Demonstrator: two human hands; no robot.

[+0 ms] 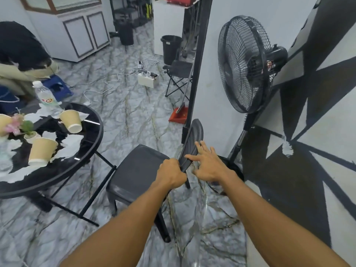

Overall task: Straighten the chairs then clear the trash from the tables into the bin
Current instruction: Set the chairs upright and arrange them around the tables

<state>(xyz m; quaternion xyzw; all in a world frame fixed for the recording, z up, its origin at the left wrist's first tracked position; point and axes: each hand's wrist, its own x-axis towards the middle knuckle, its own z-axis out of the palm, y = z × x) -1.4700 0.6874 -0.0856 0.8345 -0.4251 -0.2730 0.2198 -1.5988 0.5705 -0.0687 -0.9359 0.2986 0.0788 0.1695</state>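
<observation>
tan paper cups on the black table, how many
3 tan paper cups: one tipped at the far side, one nearer the camera, one cut off at left. More may be hidden.

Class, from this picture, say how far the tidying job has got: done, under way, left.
Done: nothing visibly. Under way: left hand grips the black chair by its backrest, right hand open beside it. Left: paper cups, torn paper and a bottle sit on the round table; the bin stands away.

Grey marble-look floor (125, 112), dark veins, glossy. White wall (213, 74) on the right, black geometric stripes further along. Black pedestal fan (242, 64) against it. White cabinet (84, 35) at back left. Loose cables (115, 78) on the floor. Red dustpan (178, 116) beside a black post (198, 54).
</observation>
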